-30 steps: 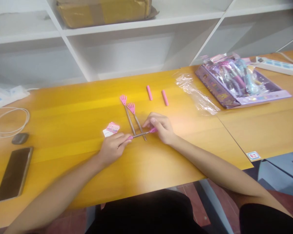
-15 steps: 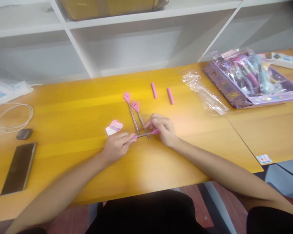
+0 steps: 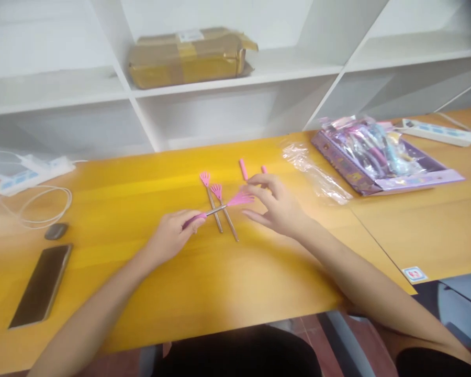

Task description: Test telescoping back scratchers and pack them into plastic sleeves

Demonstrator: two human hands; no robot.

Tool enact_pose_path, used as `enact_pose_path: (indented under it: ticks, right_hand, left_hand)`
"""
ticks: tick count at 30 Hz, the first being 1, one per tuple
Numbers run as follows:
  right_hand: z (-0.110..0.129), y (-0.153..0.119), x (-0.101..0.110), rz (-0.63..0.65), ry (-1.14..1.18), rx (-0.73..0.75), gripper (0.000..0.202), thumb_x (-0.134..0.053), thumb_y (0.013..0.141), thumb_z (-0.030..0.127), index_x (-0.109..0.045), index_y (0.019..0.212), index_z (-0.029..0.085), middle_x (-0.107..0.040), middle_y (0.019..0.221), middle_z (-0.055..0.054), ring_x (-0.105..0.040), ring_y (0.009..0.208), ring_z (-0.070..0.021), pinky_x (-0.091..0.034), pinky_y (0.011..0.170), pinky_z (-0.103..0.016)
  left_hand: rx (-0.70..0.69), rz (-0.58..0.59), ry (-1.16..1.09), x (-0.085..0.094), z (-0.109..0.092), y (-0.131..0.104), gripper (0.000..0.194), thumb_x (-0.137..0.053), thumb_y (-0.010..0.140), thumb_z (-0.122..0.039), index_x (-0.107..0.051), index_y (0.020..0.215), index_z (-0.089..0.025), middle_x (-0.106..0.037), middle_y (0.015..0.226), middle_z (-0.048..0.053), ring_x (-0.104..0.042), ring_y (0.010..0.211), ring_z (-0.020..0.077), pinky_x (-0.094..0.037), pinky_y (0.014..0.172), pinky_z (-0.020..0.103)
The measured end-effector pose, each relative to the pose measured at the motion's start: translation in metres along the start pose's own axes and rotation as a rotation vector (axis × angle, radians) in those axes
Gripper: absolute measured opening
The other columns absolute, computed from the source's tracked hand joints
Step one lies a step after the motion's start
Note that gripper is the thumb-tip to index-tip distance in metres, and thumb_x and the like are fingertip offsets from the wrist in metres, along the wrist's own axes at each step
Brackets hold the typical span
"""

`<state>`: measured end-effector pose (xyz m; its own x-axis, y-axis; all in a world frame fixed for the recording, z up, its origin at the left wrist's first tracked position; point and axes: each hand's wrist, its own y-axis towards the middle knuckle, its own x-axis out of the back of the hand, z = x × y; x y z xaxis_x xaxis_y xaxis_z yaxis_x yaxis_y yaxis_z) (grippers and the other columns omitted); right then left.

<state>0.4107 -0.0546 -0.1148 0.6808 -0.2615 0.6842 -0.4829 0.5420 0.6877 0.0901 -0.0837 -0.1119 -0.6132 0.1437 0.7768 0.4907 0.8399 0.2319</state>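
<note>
My left hand (image 3: 177, 234) is closed around the pink handle of a back scratcher (image 3: 215, 210), whose metal rod points right and ends in a pink claw head. Close to that head, my right hand (image 3: 277, 206) has its fingers apart and holds nothing. Beneath the held one, two more back scratcher pieces lie on the table: a left rod with a pink claw (image 3: 205, 179) and a right rod with a pink claw (image 3: 216, 191). Their rods show no pink handles. Beyond my right hand lie a pink tube (image 3: 243, 169) and a second pink tube (image 3: 264, 169), partly hidden by the hand.
A purple display box (image 3: 349, 166) with plastic-wrapped items stands back right, beside a clear plastic wrapper (image 3: 317, 175). A phone (image 3: 41, 285), a dark small case (image 3: 56, 231) and a power strip (image 3: 35, 174) lie left. Another power strip (image 3: 437, 132) is far right. White shelves hold a carton (image 3: 186, 60).
My right hand has let go of the claw head and opened. My left hand has moved left with the back scratcher, now tilted upward to the right. The view has tipped up.
</note>
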Motion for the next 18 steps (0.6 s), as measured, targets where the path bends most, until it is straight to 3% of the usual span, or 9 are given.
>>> enact_pose_path:
  ticks: [3, 8, 13, 18]
  right_hand:
    - [0.000, 0.029, 0.020, 0.079, -0.097, 0.112, 0.019, -0.060, 0.113, 0.036, -0.069, 0.128, 0.028, -0.070, 0.115, -0.010, -0.064, 0.101, -0.0264, -0.053, 0.093, -0.046]
    - [0.028, 0.076, 0.051, 0.058, -0.225, 0.184, 0.027, -0.045, 0.118, 0.026, -0.072, 0.122, 0.025, -0.072, 0.106, -0.008, -0.061, 0.092, -0.0239, -0.044, 0.078, -0.038]
    - [0.057, 0.091, 0.061, 0.031, -0.199, 0.162, 0.030, -0.043, 0.118, 0.025, -0.073, 0.119, 0.024, -0.070, 0.098, -0.007, -0.058, 0.088, -0.0235, -0.041, 0.075, -0.037]
    - [0.064, 0.088, 0.061, 0.026, -0.216, 0.182, 0.028, -0.044, 0.118, 0.021, -0.072, 0.116, 0.023, -0.071, 0.096, -0.006, -0.058, 0.087, -0.0230, -0.038, 0.074, -0.038]
  left_hand:
    - [-0.028, 0.050, 0.103, 0.043, -0.019, 0.011, 0.033, -0.052, 0.112, -0.046, -0.077, 0.102, -0.026, -0.079, 0.091, -0.001, -0.072, 0.076, 0.0152, -0.052, 0.068, 0.026]
    - [-0.139, -0.160, 0.577, 0.089, -0.066, 0.022, 0.034, -0.052, 0.111, -0.047, -0.072, 0.099, -0.022, -0.072, 0.083, 0.002, -0.064, 0.069, 0.0187, -0.042, 0.060, 0.031]
    - [-0.221, -0.297, 0.740, 0.091, -0.096, 0.021, 0.024, -0.048, 0.113, -0.036, -0.068, 0.120, -0.024, -0.067, 0.087, 0.003, -0.061, 0.071, 0.0185, -0.036, 0.057, 0.032]
    - [-0.298, -0.359, 0.812, 0.077, -0.092, 0.020, 0.024, -0.049, 0.110, -0.029, -0.065, 0.128, -0.026, -0.066, 0.089, 0.004, -0.060, 0.076, 0.0197, -0.039, 0.060, 0.033]
